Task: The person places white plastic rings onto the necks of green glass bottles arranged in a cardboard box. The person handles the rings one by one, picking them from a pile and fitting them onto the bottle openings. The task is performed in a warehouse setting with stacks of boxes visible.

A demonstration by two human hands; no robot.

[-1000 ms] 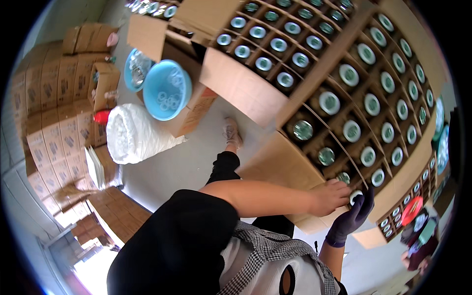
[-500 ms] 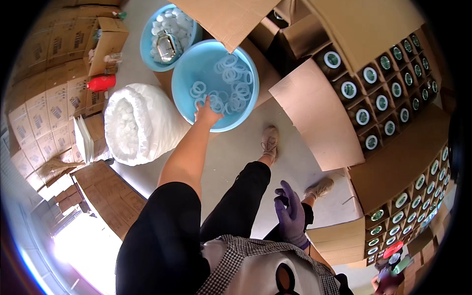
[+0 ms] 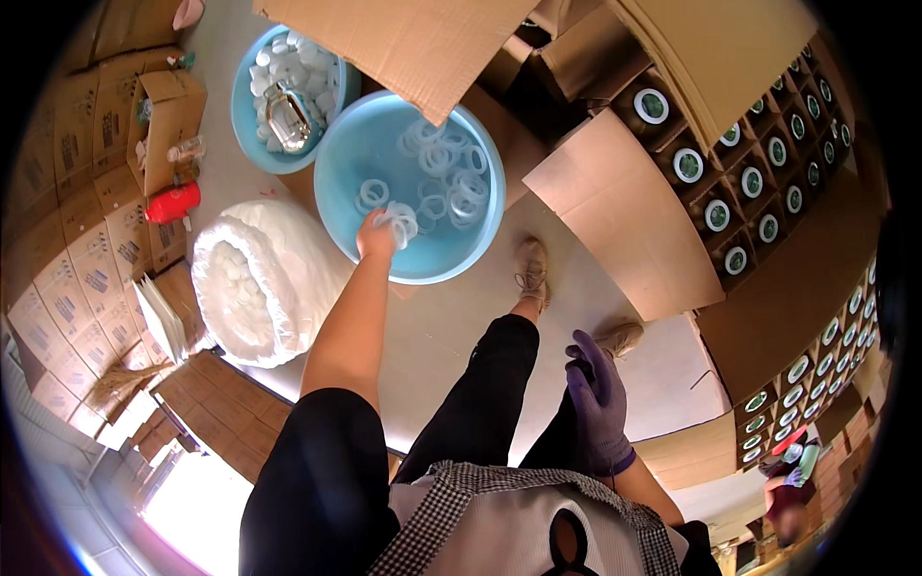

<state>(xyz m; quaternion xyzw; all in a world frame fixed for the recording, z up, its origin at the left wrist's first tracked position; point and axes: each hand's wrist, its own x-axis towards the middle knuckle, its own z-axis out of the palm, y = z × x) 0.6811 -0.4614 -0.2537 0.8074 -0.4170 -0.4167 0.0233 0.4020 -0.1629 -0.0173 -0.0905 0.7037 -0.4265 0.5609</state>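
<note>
My bare left hand (image 3: 374, 238) is closed on several translucent plastic rings (image 3: 400, 226), at the near left side of a large blue basin (image 3: 365, 144). More loose rings (image 3: 466, 197) lie in the basin, mostly toward its right side; a few are just beyond my hand. My right hand (image 3: 600, 408), in a purple-grey glove, hangs in front of my right leg, away from everything else. Its fingers are loosely bent and apart, with nothing visible in them.
A smaller blue basin (image 3: 245, 120) holds white pieces and a shiny container (image 3: 288, 120). Beside it stands a white sack (image 3: 298, 259). Divided cartons (image 3: 615, 211) of white-rimmed jars stand at right, one flap overhanging the basin. Stacked boxes (image 3: 96, 278) line the left; another person (image 3: 792, 499) is far right.
My left hand has lifted slightly and now has a bunch of rings in its grip. The view has shifted; my gloved right hand stays loosely bent.
</note>
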